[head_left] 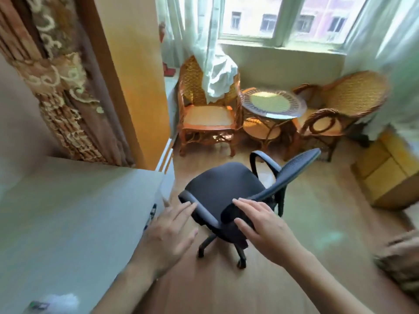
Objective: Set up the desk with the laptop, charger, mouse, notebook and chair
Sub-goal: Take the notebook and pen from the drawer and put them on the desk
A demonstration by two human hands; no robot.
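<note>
Hands reaching for the chair point(223, 189) beside the desk point(68, 211), nothing gripped yet.
Floor point(317, 211) lies wide open to the right and near side, so there looks to be room to swing the chair; the desk corner just left of the seat is the edge to clear, and wicker chairs point(207, 114) stand well behind. Left hand point(171, 232) hovers by the near armrest point(199, 207), right hand point(265, 225) by the backrest point(292, 175), fingers of both spread and empty. Best, I'd say, to take armrest and backrest together and roll it.

My left hand point(172, 234) and right hand point(265, 225), fingers spread, reach over the office chair point(224, 186) beside the desk point(68, 211).
</note>
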